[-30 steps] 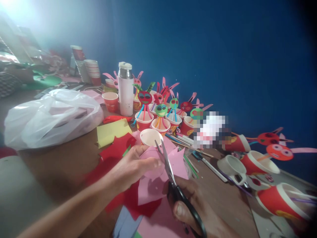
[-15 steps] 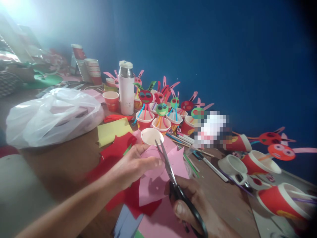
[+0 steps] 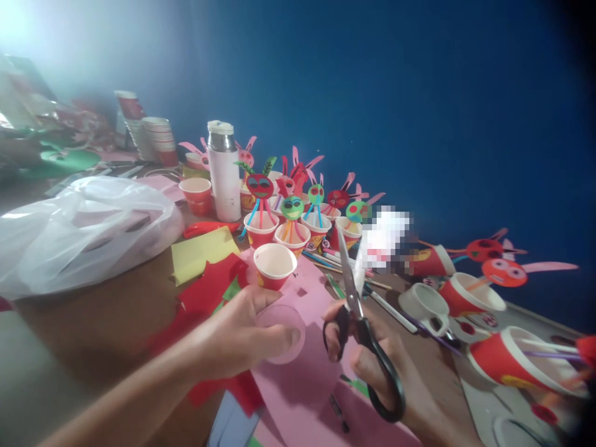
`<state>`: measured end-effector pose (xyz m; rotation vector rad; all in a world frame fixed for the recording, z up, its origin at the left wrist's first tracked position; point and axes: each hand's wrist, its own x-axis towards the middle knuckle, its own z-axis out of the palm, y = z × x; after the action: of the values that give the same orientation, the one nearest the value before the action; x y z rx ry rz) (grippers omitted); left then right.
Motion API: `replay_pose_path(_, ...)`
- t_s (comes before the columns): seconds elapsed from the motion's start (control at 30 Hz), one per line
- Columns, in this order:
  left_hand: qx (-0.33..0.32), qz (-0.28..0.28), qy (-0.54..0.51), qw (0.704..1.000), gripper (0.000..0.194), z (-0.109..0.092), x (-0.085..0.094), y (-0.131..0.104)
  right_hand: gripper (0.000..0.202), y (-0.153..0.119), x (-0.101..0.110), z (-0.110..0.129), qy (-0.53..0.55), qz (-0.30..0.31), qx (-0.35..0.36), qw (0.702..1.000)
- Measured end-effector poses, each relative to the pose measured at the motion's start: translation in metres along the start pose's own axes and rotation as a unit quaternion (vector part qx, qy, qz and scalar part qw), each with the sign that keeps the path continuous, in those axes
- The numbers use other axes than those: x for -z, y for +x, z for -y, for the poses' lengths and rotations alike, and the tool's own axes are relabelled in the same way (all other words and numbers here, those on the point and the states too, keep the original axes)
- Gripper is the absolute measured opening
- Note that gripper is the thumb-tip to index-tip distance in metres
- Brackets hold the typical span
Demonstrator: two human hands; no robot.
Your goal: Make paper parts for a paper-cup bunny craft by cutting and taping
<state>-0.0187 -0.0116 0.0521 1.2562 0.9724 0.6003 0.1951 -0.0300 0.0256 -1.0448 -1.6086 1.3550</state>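
Observation:
My left hand [image 3: 233,329] pinches a round pink paper disc [image 3: 289,315] between thumb and fingers, with the thumb lying across its face. In my right hand [image 3: 398,357] is a pair of black-handled scissors [image 3: 352,299], blades pointing up and parted, apart from the disc. Below both hands spread sheets of pink paper [image 3: 314,372]. A plain paper cup [image 3: 274,267] stands just beyond my left fingertips. Red paper pieces [image 3: 212,292] lie under and beside my left forearm.
Several red cups with paper-faced figures [image 3: 292,210] stand along the blue wall. A white flask [image 3: 224,180], a plastic bag [image 3: 93,230] and yellow paper [image 3: 202,251] are at left. Pens [image 3: 391,307], a white mug [image 3: 423,304] and tipped cups [image 3: 507,357] lie at right.
The scissors have moved right and up, away from the pink disc. The disc's rim now shows round and clear of the surrounding paper. My view has shifted slightly right.

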Motion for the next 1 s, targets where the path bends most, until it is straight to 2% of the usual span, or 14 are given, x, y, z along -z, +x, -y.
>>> replay_pose_path(0.1,0.034,0.055,0.06,0.996,0.017,-0.007,-0.007,0.001,0.033,0.003,-0.003,0.011,-0.001,-0.016,0.009,1.0)
replay_pose_path(0.23,0.043,0.065,0.139,0.987,0.012,-0.019,-0.019,0.009,0.033,0.005,-0.007,0.024,0.022,-0.058,-0.008,0.998)
replay_pose_path(0.37,0.059,0.099,0.168,0.979,0.009,-0.029,-0.027,0.021,0.04,0.006,-0.004,0.029,0.048,-0.068,-0.036,0.996)
replay_pose_path(0.47,0.058,0.115,0.16,0.979,0.008,-0.029,-0.029,0.028,0.036,0.009,-0.001,0.029,0.045,-0.078,-0.055,0.994)
replay_pose_path(0.6,0.031,0.136,0.09,0.986,0.01,-0.014,-0.027,0.037,0.029,0.013,0.0,0.026,0.036,-0.086,-0.059,0.994)
replay_pose_path(0.77,-0.005,0.089,-0.015,0.996,0.028,0.008,-0.022,0.046,0.029,0.017,0.001,0.016,0.012,-0.137,-0.046,0.989)
replay_pose_path(0.9,-0.013,0.022,-0.058,0.998,0.033,0.011,-0.023,0.046,0.026,0.018,-0.001,0.012,0.01,-0.168,-0.036,0.985)
replay_pose_path(1.0,-0.01,-0.007,-0.086,0.996,0.033,0.012,-0.027,0.044,0.023,0.02,-0.005,0.009,0.003,-0.18,-0.025,0.983)
